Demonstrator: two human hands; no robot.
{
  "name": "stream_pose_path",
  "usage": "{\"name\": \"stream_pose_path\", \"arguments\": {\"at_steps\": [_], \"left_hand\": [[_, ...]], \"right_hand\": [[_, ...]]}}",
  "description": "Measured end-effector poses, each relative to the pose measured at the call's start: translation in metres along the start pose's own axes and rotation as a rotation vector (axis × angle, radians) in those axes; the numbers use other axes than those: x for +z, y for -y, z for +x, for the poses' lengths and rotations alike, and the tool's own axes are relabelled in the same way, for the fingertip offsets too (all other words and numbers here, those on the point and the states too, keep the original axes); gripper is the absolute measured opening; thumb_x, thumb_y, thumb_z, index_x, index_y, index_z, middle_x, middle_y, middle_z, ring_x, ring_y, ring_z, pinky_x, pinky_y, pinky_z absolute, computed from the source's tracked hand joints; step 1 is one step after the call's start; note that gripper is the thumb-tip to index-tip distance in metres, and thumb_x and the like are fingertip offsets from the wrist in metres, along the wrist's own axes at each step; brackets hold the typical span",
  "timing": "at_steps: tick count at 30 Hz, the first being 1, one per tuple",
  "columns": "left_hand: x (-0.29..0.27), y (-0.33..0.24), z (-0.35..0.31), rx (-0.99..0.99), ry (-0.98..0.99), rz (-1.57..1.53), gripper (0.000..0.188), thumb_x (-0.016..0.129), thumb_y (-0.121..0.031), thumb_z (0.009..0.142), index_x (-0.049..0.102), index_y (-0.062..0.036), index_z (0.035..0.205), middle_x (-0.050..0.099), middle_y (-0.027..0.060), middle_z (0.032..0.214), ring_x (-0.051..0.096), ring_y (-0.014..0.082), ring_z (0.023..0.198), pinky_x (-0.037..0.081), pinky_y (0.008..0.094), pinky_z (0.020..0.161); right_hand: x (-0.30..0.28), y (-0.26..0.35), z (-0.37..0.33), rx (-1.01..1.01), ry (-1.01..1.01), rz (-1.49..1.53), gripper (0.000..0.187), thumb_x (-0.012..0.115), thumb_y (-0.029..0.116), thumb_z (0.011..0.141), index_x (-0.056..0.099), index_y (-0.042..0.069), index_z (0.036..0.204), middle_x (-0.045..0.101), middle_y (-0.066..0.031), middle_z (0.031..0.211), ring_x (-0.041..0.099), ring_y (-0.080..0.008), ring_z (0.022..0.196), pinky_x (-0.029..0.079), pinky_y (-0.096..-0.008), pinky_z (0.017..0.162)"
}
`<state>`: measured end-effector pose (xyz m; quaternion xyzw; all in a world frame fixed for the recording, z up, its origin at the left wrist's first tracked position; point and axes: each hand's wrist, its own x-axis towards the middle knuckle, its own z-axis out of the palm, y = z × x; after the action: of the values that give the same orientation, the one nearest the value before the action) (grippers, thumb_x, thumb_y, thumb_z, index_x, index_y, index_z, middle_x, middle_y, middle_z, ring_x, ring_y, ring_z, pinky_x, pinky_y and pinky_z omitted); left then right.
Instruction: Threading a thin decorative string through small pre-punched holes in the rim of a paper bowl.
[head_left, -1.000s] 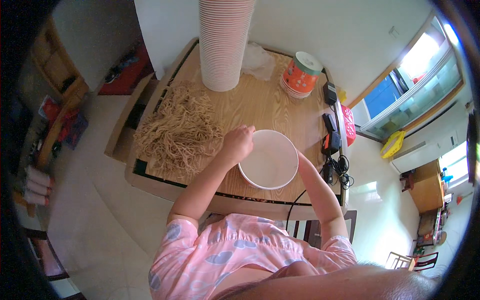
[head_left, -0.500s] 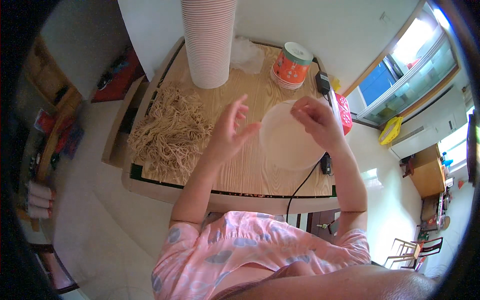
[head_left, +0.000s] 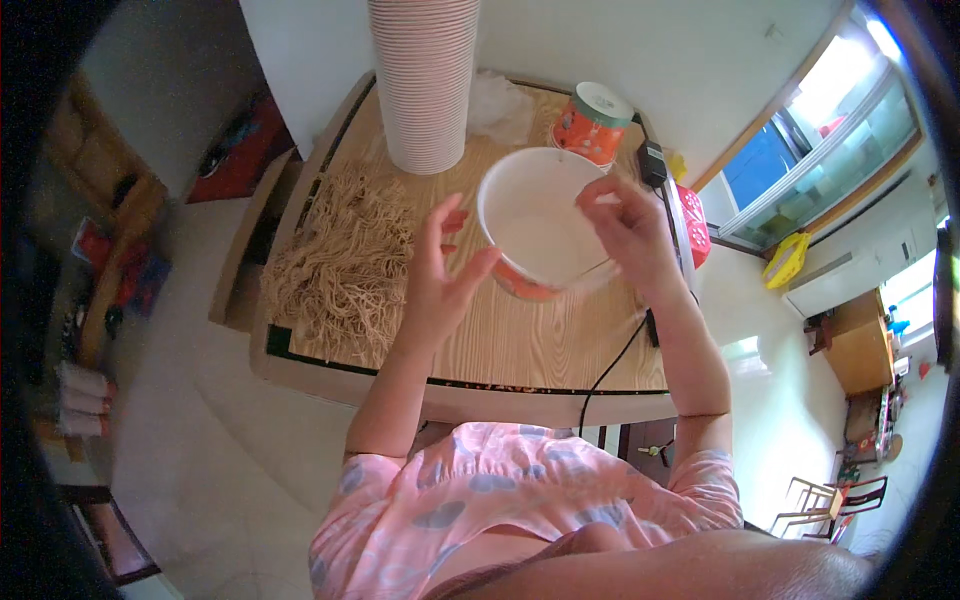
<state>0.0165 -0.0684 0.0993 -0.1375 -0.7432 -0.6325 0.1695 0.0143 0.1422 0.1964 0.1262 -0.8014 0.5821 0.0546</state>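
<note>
A round paper bucket [head_left: 525, 285], white inside and orange outside, is tilted in front of me over the table, its mouth toward me. My left hand [head_left: 440, 265] is at its left side, fingers spread and curved, the thumb at or close to the wall. At the right rim, my right hand [head_left: 630, 225] is pinched closed; what its fingertips hold is hidden. A thin line like a strand runs near the bucket's lower right rim beside that hand. Left of my left hand lies a loose heap of beige cords [head_left: 345, 265].
A tall stack of white-rimmed paper buckets [head_left: 425, 90] stands at the back. Behind the bucket is an upturned orange one with a green band [head_left: 595, 120]. A crumpled clear plastic bag [head_left: 500, 105], a black power adapter [head_left: 651, 163] and a black cable [head_left: 615, 365] are on the table [head_left: 480, 345].
The bucket has shifted left and tilted, so its orange outside now shows. My left hand has moved slightly left and down; my right hand stays pinched at the right rim.
</note>
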Motion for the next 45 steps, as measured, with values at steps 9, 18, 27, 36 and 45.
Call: {"name": "stream_pose_path", "arguments": {"at_steps": [9,18,27,36,45], "left_hand": [[0.038,0.07,-0.009,-0.073,0.171,0.176,0.078,0.072,-0.031,0.075,0.031,-0.0039,0.135,0.051,0.0207,0.112,0.054,0.0312,0.099,0.045,0.0375,0.083],[0.042,0.067,-0.004,-0.317,0.185,0.378,0.03,0.052,-0.014,0.081,0.061,-0.0049,0.108,0.063,0.0224,0.091,0.061,0.037,0.085,0.048,0.0432,0.076],[0.037,0.036,-0.007,0.144,0.285,0.253,0.066,0.06,0.004,0.067,0.044,-0.0103,0.129,0.055,0.0106,0.114,0.058,0.0312,0.097,0.049,0.0378,0.08],[0.055,0.057,0.02,0.44,0.228,0.457,0.08,0.069,0.001,0.058,0.04,-0.0092,0.131,0.05,0.007,0.124,0.056,0.0258,0.104,0.05,0.0342,0.082],[0.122,0.143,0.079,0.224,0.354,0.484,0.059,0.063,-0.01,0.073,0.042,0.0005,0.127,0.044,0.0152,0.128,0.042,0.0299,0.12,0.041,0.0385,0.095]], "right_hand": [[0.027,0.01,-0.01,-0.021,0.235,-0.147,0.014,0.053,0.014,0.089,0.06,0.002,0.087,0.062,-0.0089,0.076,0.058,-0.015,0.072,0.046,-0.0294,0.067],[0.001,0.002,-0.024,0.072,0.313,-0.032,0.013,0.05,0.004,0.09,0.062,0.0,0.091,0.058,0.0026,0.079,0.046,-0.0011,0.067,0.037,-0.0167,0.058],[-0.061,-0.047,0.011,0.145,0.109,-0.226,0.018,0.058,-0.001,0.081,0.059,0.004,0.099,0.05,0.0029,0.078,0.046,-0.0023,0.061,0.037,-0.0178,0.05],[-0.091,-0.08,0.031,0.226,0.254,-0.269,0.036,0.057,-0.004,0.079,0.053,0.005,0.114,0.061,-0.0007,0.086,0.056,-0.0041,0.064,0.046,-0.0198,0.054],[-0.144,-0.044,0.075,-0.354,-0.399,-0.764,0.036,0.055,-0.01,0.076,0.058,0.005,0.108,0.057,-0.0035,0.096,0.057,-0.0095,0.073,0.049,-0.0211,0.06]]}}
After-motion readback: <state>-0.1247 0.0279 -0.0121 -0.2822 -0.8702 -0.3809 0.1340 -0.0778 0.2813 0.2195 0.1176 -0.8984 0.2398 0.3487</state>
